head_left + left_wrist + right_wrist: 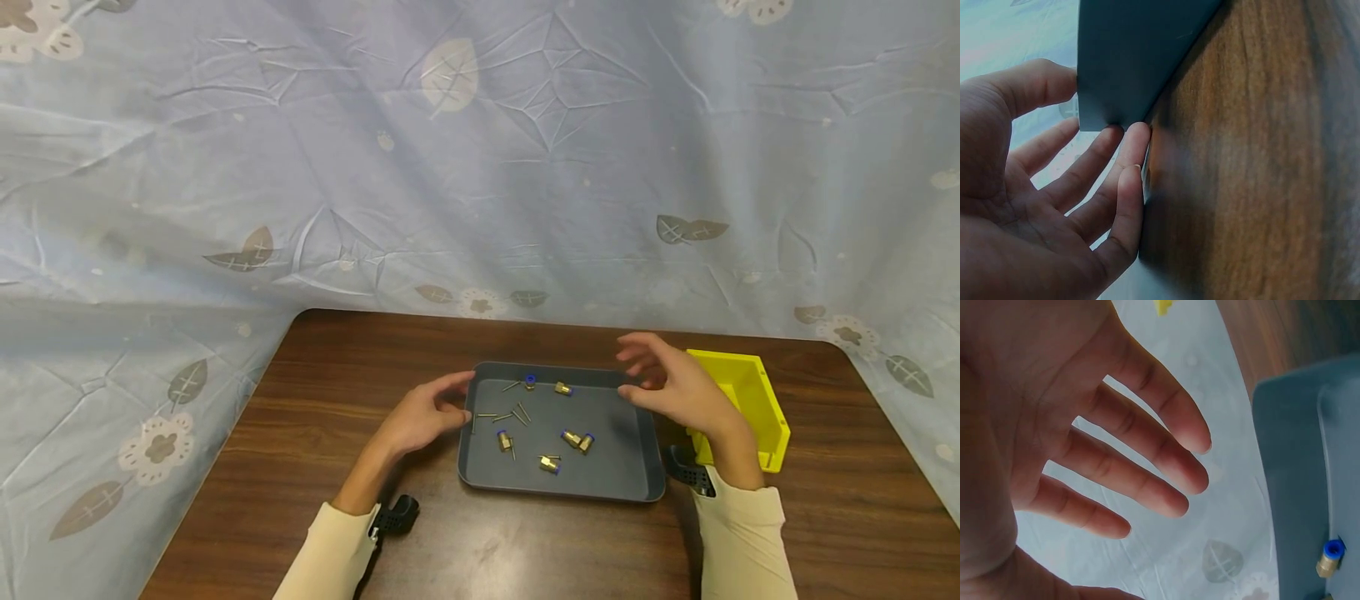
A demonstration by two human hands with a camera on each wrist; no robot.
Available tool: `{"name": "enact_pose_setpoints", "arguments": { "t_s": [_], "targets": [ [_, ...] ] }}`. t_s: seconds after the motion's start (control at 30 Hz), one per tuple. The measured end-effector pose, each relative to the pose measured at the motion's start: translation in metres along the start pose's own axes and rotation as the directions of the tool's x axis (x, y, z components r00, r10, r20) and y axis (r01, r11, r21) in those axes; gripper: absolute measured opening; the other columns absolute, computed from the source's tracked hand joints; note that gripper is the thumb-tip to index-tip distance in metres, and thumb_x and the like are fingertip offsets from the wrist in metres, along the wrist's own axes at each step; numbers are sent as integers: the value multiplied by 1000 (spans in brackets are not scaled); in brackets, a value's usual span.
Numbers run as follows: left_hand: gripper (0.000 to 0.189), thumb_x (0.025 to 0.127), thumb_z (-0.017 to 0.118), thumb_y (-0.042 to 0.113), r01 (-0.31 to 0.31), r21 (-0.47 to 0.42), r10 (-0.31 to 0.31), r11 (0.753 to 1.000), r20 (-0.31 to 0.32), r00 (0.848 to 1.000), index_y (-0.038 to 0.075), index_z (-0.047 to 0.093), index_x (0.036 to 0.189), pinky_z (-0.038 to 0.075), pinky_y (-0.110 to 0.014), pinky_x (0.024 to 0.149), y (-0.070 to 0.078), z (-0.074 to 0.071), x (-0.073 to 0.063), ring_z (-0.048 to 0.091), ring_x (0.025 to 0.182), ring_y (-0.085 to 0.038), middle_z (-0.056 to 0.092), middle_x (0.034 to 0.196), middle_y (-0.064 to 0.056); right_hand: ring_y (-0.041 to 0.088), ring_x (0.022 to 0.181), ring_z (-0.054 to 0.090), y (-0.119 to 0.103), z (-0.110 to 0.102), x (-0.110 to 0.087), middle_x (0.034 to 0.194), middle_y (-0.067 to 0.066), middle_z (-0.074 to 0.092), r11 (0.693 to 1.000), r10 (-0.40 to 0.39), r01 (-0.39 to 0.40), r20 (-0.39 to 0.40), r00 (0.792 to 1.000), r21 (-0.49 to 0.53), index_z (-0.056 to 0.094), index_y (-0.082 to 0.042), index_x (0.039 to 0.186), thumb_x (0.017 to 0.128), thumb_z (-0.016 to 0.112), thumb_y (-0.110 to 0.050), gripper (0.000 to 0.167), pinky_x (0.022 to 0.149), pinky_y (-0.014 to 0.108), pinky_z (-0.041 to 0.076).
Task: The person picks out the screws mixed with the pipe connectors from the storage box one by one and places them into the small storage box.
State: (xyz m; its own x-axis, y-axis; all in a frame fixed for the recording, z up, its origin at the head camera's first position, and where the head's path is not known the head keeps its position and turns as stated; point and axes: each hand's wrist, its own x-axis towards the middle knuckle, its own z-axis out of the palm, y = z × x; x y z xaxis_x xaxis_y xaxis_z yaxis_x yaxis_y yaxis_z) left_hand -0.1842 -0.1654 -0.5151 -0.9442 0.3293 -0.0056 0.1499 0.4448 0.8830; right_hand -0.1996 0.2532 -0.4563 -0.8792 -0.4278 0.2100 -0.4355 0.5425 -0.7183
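The left hand (420, 423), loosely open, touches the left rim of the tray (618, 437) without closing round it. If only this side were lifted, the screws (519, 416) and fittings (549, 465), loose inside, could slide rightward. The right hand (684, 392), open and holding nothing, is near the right edge. The bin (774, 410) leaves little room there; the table (577, 542) offers more on the near side.

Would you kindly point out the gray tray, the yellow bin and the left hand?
Gray tray (613, 425): head view, on the bare floor of the tray.
Yellow bin (727, 368): head view, on its far inner wall.
Left hand (418, 418): head view, on its back.
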Motion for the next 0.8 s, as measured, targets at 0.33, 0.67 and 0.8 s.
{"name": "enact_pose_setpoints", "arguments": {
  "t_s": [0.33,0.67,0.8],
  "targets": [
    [67,96,80,9,9,4,-9,1000,-2,1000,10,59,160,54,-35,80,1,0,-1,72,98,-21,69,142,-15,29,110,70,-7,13,10,133,18,70,998,-56,57,42,998,-37,55,-7,152,93,86,-10,66,90,43,59],
    [67,97,80,10,8,7,-8,1000,1,1000,10,59,160,55,-35,81,1,0,0,73,98,-20,68,142,-16,32,109,70,-16,26,17,134,17,70,995,-92,95,87,992,-27,58,-7,148,91,87,-10,64,90,49,59],
    [67,97,79,10,-6,2,6,1000,6,1000,9,58,160,55,-37,82,0,-1,0,74,99,-22,68,142,-17,35,110,70,-18,32,20,133,19,69,995,-102,103,113,988,-7,59,-7,148,90,87,-10,65,91,51,59]
  ]
}}
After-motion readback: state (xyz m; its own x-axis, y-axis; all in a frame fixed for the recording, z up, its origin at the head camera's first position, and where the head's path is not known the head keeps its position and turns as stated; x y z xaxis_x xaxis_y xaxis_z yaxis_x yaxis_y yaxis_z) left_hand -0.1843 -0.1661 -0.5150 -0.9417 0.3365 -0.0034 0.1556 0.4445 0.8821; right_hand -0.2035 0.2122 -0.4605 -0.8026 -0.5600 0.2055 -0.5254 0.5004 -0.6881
